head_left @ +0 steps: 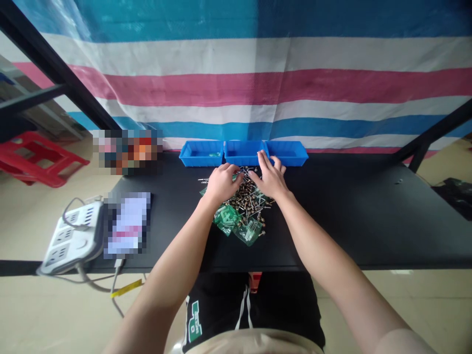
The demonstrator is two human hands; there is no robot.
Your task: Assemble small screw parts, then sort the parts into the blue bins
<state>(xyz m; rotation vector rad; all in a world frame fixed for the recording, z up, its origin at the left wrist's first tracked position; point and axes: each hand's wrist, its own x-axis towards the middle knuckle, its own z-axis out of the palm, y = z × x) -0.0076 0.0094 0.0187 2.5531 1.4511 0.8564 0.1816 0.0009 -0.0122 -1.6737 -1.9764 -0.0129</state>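
A pile of small metal screw-like pieces lies on the black table, with green-tinted plastic packets among them and at the near side. Over the pile's left part is my left hand, fingers curled at its far edge; what they hold, if anything, is hidden. My right hand reaches over the right part with its fingers spread, the longest ones by the front wall of the blue bins. Three blue bins stand in a row behind the pile: left, middle and right. A small greenish item lies in the left bin.
On the black table, a blurred phone-like object and a white power strip with cables sit at the left. A pixelated colourful item stands behind them. Black frame posts rise at both sides before a striped sheet.
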